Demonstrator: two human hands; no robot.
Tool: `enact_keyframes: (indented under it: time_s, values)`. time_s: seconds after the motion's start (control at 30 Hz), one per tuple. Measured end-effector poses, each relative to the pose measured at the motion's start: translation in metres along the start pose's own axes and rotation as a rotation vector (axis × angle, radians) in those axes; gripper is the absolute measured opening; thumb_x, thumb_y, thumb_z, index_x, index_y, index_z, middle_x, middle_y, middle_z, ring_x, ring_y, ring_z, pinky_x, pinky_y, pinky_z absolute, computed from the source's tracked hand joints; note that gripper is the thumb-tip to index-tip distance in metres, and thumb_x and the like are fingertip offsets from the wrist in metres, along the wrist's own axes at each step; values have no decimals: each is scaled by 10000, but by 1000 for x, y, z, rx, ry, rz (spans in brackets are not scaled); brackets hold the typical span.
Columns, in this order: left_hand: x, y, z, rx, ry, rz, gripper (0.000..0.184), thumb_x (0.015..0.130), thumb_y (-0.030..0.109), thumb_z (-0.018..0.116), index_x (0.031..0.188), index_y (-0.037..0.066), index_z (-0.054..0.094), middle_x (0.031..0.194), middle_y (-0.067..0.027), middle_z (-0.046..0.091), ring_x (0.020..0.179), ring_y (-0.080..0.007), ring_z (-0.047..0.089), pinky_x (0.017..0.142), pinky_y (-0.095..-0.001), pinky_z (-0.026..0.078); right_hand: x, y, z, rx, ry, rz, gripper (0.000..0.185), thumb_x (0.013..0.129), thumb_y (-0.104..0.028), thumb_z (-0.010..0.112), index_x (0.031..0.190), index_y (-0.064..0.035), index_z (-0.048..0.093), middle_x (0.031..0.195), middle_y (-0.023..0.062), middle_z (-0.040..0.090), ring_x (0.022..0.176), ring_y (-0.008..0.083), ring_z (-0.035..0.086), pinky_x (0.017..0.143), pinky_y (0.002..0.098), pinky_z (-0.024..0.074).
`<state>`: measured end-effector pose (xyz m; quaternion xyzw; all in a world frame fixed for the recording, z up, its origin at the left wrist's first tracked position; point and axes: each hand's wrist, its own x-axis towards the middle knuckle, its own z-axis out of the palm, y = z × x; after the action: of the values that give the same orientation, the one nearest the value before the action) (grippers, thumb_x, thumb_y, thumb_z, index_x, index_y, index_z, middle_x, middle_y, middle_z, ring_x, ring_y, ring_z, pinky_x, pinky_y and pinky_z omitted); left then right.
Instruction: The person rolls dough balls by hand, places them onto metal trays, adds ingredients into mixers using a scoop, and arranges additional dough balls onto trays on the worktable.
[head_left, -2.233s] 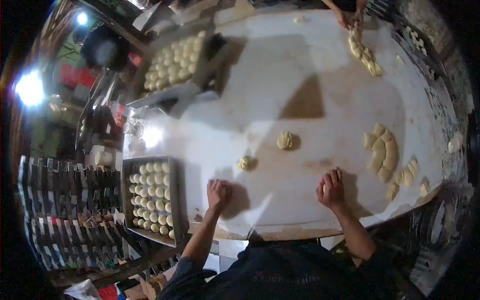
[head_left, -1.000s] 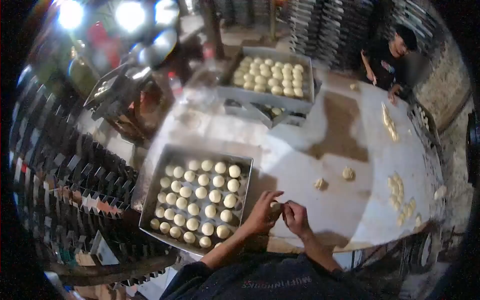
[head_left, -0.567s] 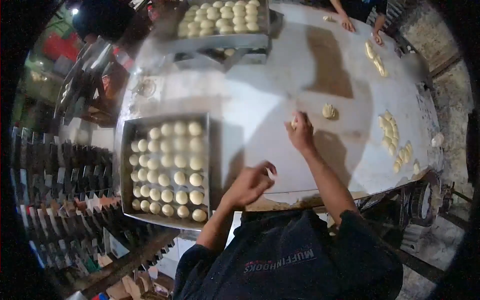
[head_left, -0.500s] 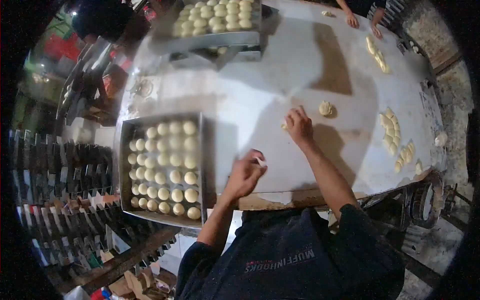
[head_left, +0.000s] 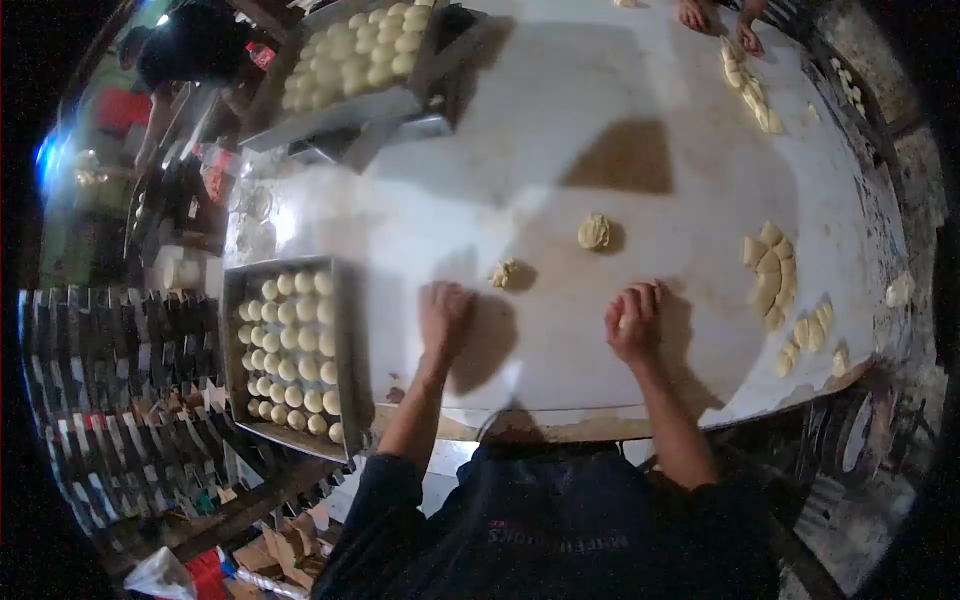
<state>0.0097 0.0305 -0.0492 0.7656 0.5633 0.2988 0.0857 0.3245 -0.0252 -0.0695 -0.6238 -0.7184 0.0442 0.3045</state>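
The left hand (head_left: pixel 446 318) was curled low at the table (head_left: pixel 400 220), between the near tray (head_left: pixel 345 370) and the small dough lump (head_left: pixel 504 273); could not tell if it held anything. In the frame just before, it was nearer the front edge, fingers partly spread. The right hand (head_left: pixel 634 318) was bent in a narrow curl over a pale dough piece (head_left: pixel 623 321), of which only a bit showed. Just before, that hand was at the small dough lump, partly hiding it; now the lump was in full view and the hand sat well apart from it, nearer the front edge than the big dough lump (head_left: pixel 594 232). Both lumps were on the table, a gap between them. The view had shifted too.

The near tray, with rows of dough balls (head_left: pixel 289 338), stayed at the table's left; the far tray (head_left: pixel 395 103), also full of balls, sat beyond it. Cut dough (head_left: pixel 770 275) remained at the right. Across the table, another person's hands (head_left: pixel 748 38) were still by the dough strip (head_left: pixel 748 88).

Writing: the dark shirt (head_left: pixel 560 510) had faint upside-down lettering, clearer before as "MUFFINHOOKS". A bottle (head_left: pixel 262 55) had a red label, text too small to read.
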Motion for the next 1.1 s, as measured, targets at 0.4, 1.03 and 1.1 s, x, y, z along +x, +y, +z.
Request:
enact_keyframes:
  time_s: [0.4,1.03,1.1]
  values:
    - [-41,-49,-22,7,35,53,116,751,111,641,846,83,580,864,-80,596,833,-309,524,735,-420,415,18,14,-10,-45,-53,26,90,763,-46,532,840,-11,498,861,173,511,890,382,476,822,499,367]
    - [-6,-310,-280,161,282,-227,350,741,27,552,1088,28,505,947,-176,543,849,-393,530,741,-453,436,60,-172,20,526,-378,858,207,918,-177,529,1031,-14,587,917,92,610,829,172,585,719,307,538]
    - [5,-384,-276,298,179,-365,363,776,28,526,1138,23,503,1019,-198,542,907,-399,538,784,-466,445,110,-281,62,528,-559,474,268,893,-143,549,1114,8,566,1053,94,586,993,169,567,789,309,526]
